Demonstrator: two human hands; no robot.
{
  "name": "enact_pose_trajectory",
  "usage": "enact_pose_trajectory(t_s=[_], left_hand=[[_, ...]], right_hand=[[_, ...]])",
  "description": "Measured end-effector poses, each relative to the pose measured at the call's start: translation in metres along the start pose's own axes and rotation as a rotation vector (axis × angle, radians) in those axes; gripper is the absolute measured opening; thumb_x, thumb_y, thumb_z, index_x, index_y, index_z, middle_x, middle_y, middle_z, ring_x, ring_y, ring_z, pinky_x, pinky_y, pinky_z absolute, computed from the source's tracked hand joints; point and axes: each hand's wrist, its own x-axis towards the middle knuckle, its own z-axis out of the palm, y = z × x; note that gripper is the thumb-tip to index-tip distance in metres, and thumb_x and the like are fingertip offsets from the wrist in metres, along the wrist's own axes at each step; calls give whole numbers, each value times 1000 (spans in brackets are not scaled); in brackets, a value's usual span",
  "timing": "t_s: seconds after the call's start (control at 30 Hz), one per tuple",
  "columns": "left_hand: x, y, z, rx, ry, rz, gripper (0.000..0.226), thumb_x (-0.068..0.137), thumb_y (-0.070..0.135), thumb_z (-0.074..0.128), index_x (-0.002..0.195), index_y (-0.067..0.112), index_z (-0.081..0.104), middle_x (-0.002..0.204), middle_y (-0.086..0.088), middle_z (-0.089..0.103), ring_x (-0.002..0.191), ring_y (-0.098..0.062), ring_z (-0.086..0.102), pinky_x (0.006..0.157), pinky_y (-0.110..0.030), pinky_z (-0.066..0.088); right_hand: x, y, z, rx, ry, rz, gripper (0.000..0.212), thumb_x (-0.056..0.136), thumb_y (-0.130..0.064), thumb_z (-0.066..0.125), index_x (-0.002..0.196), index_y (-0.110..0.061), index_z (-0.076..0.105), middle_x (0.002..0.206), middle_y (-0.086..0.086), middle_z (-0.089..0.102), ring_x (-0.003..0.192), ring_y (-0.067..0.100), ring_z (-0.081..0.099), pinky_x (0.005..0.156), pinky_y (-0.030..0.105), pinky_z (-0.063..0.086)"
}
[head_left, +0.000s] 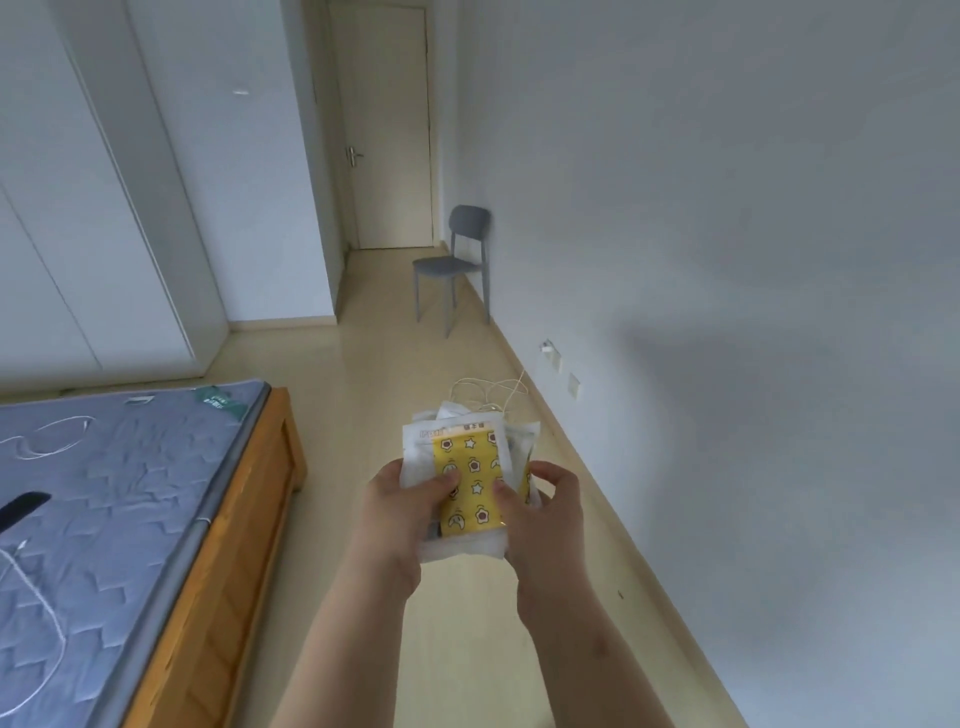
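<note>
Big pale wall (727, 208) down the right, light floor (395, 364) running off to a closed door (387, 130) at the far end. White wardrobe (104, 182) along the left, then a bed (130, 493) bottom left, bare blue-grey mattress in a wooden frame. Grey chair (452, 265) parked against the wall near the door. White cord (488, 389) looped on the floor by the wall, just beyond the hands.

Now the actual business: a stack (457, 545) of packets held up in mid-air in front of the body, over the floor strip between bed and wall, resting on nothing. Gripped on its left edge by the left hand (395, 519), thumb laid over the top. Same deal on the other edge with the right hand (545, 514), thumb pressing on the yellow packet (470, 467) with the cartoon print, topmost over the whitish ones.

Looks like mid-sort to me, squaring up or thumbing through the pile, maybe about to slide that top one off. Guessing the next move wants a firm left-side clamp on the rest while the right thumb pushes the yellow packet sideways and pinches it free. Looks like slick plastic, so easy to fan out or drop the lot. Can't tell how many are underneath.
</note>
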Motion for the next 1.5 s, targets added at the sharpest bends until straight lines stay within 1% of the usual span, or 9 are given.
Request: enact_pose_trajectory(t_s=[0.13,0.3,0.47,0.6,0.77,0.97,1.23,1.37,1.5], left_hand=[[86,26,44,-8,33,27,13,86,3,65,87,15,61,85,-7,72,73,-23,70,58,-31,57],[181,57,69,-44,143,32,14,86,4,66,85,18,60,86,-6,72,79,-25,70,69,-39,58],[269,69,55,-57,263,7,16,86,3,66,84,17,59,84,-6,72,75,-24,70,62,-35,57],[354,85,37,-88,308,17,14,84,3,68,87,14,60,88,-9,72,78,-27,71,66,-38,58],[466,127,4,-115,316,58,14,83,3,69,90,13,60,84,-7,71,70,-22,70,51,-28,56],[604,190,-39,-136,324,86,22,84,3,68,104,10,61,95,-11,72,84,-29,71,76,-45,57],[763,215,-64,-134,399,63,19,83,0,66,100,7,62,93,-14,72,82,-32,71,74,-44,57],[861,243,-65,-149,399,97,19,84,0,65,103,5,62,94,-16,73,83,-34,70,76,-47,56],[955,278,-63,-177,432,128,20,85,1,64,105,5,62,95,-16,73,84,-35,70,79,-49,56]], right_hand=[[103,-25,19,-12,-48,-27,31,86,-7,64,102,-25,44,86,-6,62,84,25,67,79,43,56],[210,-46,59,-23,-137,-27,31,86,-8,65,91,-31,45,86,-9,62,85,23,67,75,38,54],[287,-37,116,-38,-228,74,31,86,-8,65,96,-30,46,86,-9,63,83,21,67,69,33,53],[357,-34,173,-64,-284,72,29,87,-8,65,99,-27,47,83,-12,61,75,12,64,64,28,49],[442,-40,267,-85,-323,62,30,86,-8,66,102,-25,48,87,-9,63,81,17,66,68,32,52],[548,-53,389,-38,-385,57,30,86,-10,66,100,-29,47,86,-9,63,76,14,66,57,23,45],[682,-38,490,-57,-440,141,29,86,-7,65,96,-27,47,90,-4,66,82,20,68,61,27,50],[772,-51,547,-64,-486,90,30,87,-10,65,108,-23,48,85,-13,58,72,8,61,55,21,41],[862,-67,607,-102,-559,58,30,86,-13,65,104,-29,47,88,-15,56,73,7,59,58,22,42]])
